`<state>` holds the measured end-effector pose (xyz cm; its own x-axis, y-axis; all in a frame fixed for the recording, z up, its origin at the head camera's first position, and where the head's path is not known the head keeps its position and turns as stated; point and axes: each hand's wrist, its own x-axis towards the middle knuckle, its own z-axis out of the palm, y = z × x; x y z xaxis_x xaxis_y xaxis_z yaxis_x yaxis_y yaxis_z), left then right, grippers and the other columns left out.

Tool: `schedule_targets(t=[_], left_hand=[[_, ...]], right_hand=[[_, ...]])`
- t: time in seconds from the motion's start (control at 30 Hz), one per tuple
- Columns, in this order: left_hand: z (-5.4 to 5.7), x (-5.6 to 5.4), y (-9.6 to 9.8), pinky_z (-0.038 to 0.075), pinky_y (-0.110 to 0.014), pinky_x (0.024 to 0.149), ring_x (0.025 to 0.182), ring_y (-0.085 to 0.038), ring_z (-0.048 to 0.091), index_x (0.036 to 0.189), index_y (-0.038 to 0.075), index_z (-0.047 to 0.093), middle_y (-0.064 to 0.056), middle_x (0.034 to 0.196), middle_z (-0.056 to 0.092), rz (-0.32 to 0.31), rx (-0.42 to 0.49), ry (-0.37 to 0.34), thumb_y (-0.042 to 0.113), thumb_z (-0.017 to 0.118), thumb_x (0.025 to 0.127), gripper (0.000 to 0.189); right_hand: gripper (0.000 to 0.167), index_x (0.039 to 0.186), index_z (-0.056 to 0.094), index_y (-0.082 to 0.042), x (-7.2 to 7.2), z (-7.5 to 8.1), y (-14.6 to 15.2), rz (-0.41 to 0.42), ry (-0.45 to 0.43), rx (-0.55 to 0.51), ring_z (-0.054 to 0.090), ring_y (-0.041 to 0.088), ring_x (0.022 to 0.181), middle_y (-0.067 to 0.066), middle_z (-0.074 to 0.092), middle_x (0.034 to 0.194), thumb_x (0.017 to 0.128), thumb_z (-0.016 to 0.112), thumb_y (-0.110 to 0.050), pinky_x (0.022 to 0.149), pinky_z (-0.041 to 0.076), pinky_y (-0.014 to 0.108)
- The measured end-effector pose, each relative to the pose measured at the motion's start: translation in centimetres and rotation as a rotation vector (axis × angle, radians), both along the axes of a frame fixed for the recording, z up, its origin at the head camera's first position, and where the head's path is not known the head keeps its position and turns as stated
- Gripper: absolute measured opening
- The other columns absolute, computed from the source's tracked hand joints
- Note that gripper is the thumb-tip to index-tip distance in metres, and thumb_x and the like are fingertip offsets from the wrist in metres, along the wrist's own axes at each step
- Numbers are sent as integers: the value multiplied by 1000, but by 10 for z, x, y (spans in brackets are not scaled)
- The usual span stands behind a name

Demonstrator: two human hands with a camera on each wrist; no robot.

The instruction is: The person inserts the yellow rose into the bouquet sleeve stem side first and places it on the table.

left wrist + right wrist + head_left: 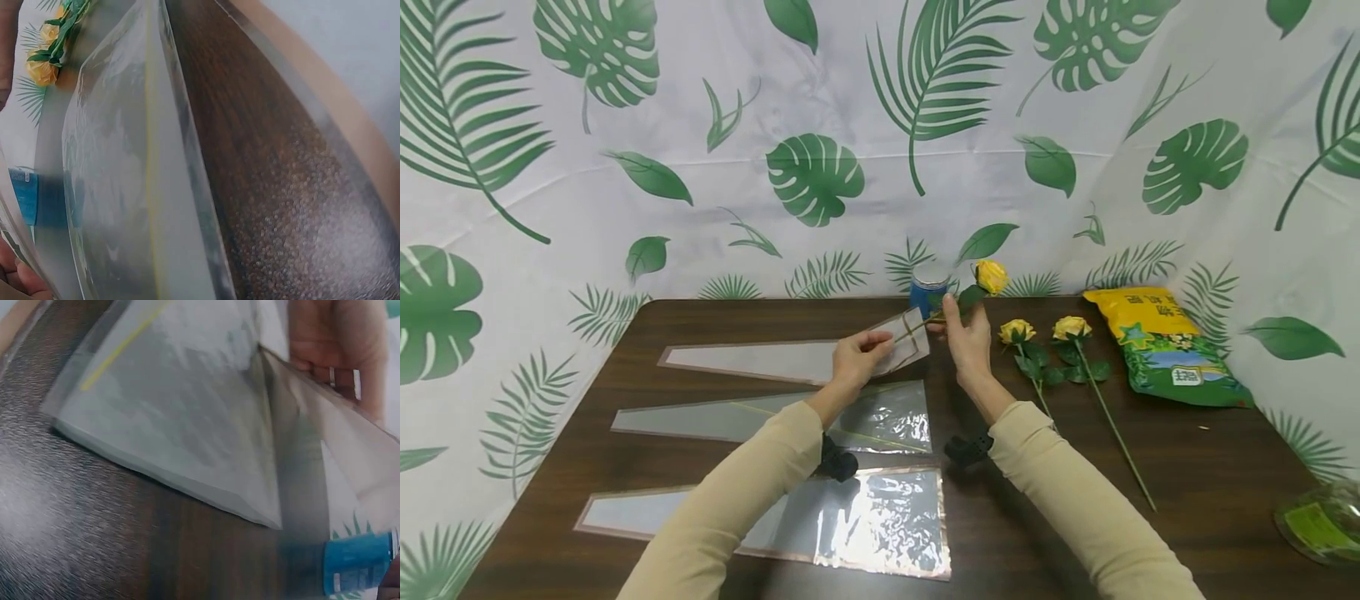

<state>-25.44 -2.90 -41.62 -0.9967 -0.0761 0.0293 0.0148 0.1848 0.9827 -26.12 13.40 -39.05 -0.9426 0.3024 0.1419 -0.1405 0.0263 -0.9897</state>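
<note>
My left hand (856, 362) pinches the wide, raised end of a tapering flower sleeve (737, 360) with a pinkish border. Its fingers show at that sleeve's edge in the right wrist view. Beside it, my right hand (968, 340) holds a yellow rose (992, 277) by its green stem, bloom up and to the right. The stem slants down to the left and overlaps the sleeve's wide end. Behind the hands stands a blue can (925, 296). Nearer me lie a sleeve with yellow lines (685, 422) and one with a copper-coloured border (887, 517).
Two more yellow roses, one on the left (1017, 332) and one with a long bare stem (1071, 327), lie right of my right hand. Beyond them is a yellow and green printed bag (1172, 350). A clear container (1318, 525) with a green label stands at the table's right edge.
</note>
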Motion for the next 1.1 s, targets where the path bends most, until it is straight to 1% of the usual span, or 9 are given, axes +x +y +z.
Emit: schedule_targets(t=[0.1,0.17,0.33,0.47,0.57,0.67,0.87,0.97,1.1], left_hand=[[1,0,0,41,-15,63,73,-5,53,99,0,72,-12,93,70,1,0,1,11,72,82,20],[1,0,0,41,-14,63,72,-5,53,99,0,72,-12,93,70,3,4,0,10,72,82,19],[5,0,-1,41,-14,62,72,-4,53,99,0,72,-12,93,70,3,2,1,10,72,82,19],[8,0,1,41,-14,62,73,-4,53,99,0,71,-11,93,70,-9,6,12,11,71,83,20],[10,1,3,41,-14,62,73,-4,53,100,0,71,-12,95,70,-20,15,21,10,71,83,20],[12,2,5,41,-14,62,72,-3,53,99,-1,71,-12,94,70,-28,15,38,10,71,83,19],[18,2,8,41,-14,61,71,-4,53,99,-1,71,-12,92,70,-25,32,53,10,71,83,19],[19,2,8,41,-15,61,72,-5,52,99,-1,71,-12,92,69,-32,22,55,11,70,83,20],[18,3,8,41,-15,61,71,-5,52,98,-1,71,-12,91,69,-29,-7,48,10,70,84,18]], right_hand=[[38,117,55,-1,0,4,5,-61,-32,-18,61,8,61,10,60,92,97,50,-34,55,46,18],[34,112,58,0,0,5,6,-103,-55,-16,54,3,64,5,57,90,98,50,-30,58,44,17],[23,101,56,-1,1,4,5,-131,-97,-23,47,7,76,2,51,90,95,55,-23,68,40,20],[20,93,54,-4,2,1,1,-135,-161,-71,46,9,74,0,49,84,93,59,-23,67,40,22],[21,97,57,0,2,-2,-5,-141,-179,-109,49,8,75,0,52,86,91,61,-19,69,42,21],[29,107,57,6,2,-3,-9,-127,-206,-130,52,11,83,6,56,97,90,63,-16,76,44,24],[45,120,51,12,3,-4,-13,-14,-291,-95,48,21,106,16,52,119,89,64,-19,98,39,35],[44,119,52,11,3,-5,-12,20,-300,-119,49,17,102,12,54,113,90,64,-20,96,40,32],[34,113,55,0,4,-8,-10,34,-275,-274,51,7,78,-2,56,88,92,61,-26,77,43,22]])
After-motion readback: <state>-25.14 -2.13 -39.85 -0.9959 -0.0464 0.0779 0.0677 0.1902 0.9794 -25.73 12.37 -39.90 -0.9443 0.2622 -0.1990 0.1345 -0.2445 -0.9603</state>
